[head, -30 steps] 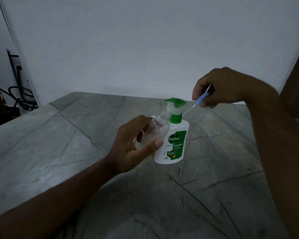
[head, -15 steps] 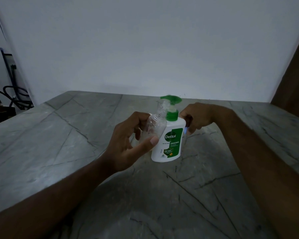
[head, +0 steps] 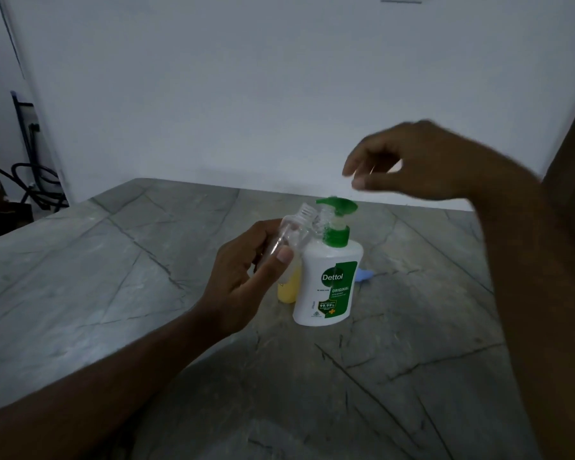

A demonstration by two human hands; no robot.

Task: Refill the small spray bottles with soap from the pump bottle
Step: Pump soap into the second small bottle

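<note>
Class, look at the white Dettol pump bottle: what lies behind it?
Behind the pump bottle show a yellow small bottle at one side and a blue spray cap on the table at the other. Their remaining parts are covered.

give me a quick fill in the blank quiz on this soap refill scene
1. The left hand holds a clear small spray bottle with its cap ____.
2. The pump head on the Dettol pump bottle is coloured ____.
3. The right hand hovers ____ the pump head.
4. Behind the Dettol bottle stands a ____ small bottle.

Missing words: off; green; above; yellow
</note>
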